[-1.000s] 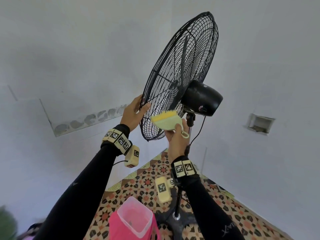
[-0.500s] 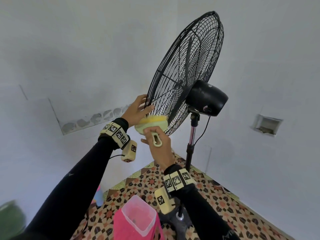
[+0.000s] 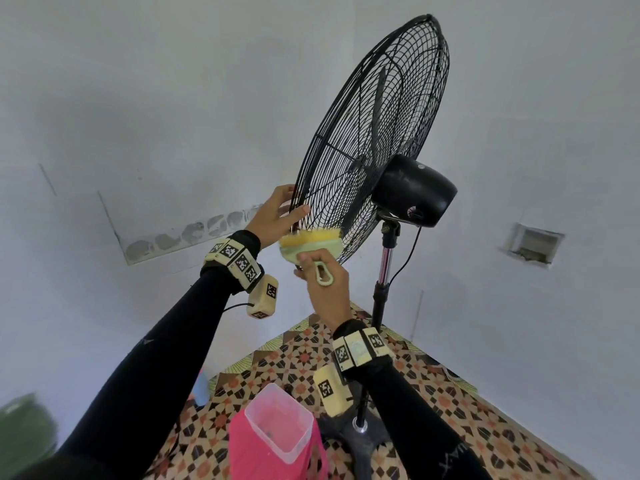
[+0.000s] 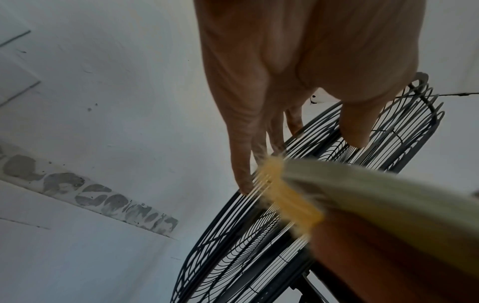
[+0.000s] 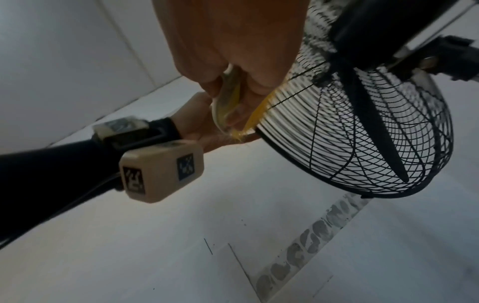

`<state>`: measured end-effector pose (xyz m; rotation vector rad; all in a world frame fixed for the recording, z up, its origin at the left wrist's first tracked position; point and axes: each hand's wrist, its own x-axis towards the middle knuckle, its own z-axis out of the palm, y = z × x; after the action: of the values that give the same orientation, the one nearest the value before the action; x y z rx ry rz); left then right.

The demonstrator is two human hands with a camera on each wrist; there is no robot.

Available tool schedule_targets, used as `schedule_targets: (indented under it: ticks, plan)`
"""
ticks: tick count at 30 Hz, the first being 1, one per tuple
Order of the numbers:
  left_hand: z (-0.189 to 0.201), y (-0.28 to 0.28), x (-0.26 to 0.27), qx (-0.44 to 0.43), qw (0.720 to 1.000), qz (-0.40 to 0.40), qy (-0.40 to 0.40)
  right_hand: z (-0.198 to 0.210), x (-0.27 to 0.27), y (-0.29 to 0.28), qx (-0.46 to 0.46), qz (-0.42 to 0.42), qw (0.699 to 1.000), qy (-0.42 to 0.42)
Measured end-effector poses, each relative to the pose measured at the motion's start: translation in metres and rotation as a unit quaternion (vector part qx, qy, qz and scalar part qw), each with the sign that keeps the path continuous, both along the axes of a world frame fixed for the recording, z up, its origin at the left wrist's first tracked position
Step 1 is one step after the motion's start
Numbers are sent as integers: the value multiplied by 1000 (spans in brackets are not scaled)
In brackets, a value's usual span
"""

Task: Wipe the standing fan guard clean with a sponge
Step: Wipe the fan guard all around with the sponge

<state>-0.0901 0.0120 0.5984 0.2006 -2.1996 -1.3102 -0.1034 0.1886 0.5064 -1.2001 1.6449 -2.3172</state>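
The black wire fan guard (image 3: 381, 116) stands tilted on its pole, the motor housing (image 3: 412, 192) behind it. My left hand (image 3: 294, 202) pinches the guard's lower left rim, with straight fingers (image 4: 241, 164) on the front and the thumb on the back wires. My right hand (image 3: 306, 263) grips the sponge (image 3: 311, 242), a pale green holder with a loop handle and a yellow scrubbing face. The yellow face presses up against the bottom of the guard (image 5: 362, 153), just under my left hand. In the right wrist view the sponge (image 5: 228, 102) shows between my curled fingers.
The fan's pole (image 3: 384, 268) and dark base (image 3: 360, 441) stand on a patterned floor below my right arm. A pink clear-topped container (image 3: 277, 420) is close in front of me. White walls surround the fan, with a recessed box (image 3: 533, 242) at the right.
My right hand has carried the sponge left along the guard's lower rim, from near the motor to just under my left hand. The left hand has stayed on the rim.
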Motion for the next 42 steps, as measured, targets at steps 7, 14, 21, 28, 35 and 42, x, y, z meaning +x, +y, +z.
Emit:
schedule_targets:
  ticks: [7, 14, 21, 28, 35, 42]
  plan:
    - [0, 1, 0, 13, 1000, 14, 0, -8, -3, 3, -31, -63, 996, -51]
    - [0, 3, -2, 12, 1000, 12, 4, -1, 1, 3, -51, -131, 989, -38]
    - [-3, 5, -4, 9, 1000, 17, 23, -1, 3, 5, -20, -32, 999, 38]
    - [-1, 4, -4, 18, 1000, 5, 16, -5, -3, 5, -55, -140, 987, -59]
    - [-14, 8, 0, 21, 999, 18, 29, -25, -16, 21, 158, 17, 974, -162]
    - [-21, 9, 0, 50, 997, 47, 20, -23, -10, 31, 52, 56, 989, -127]
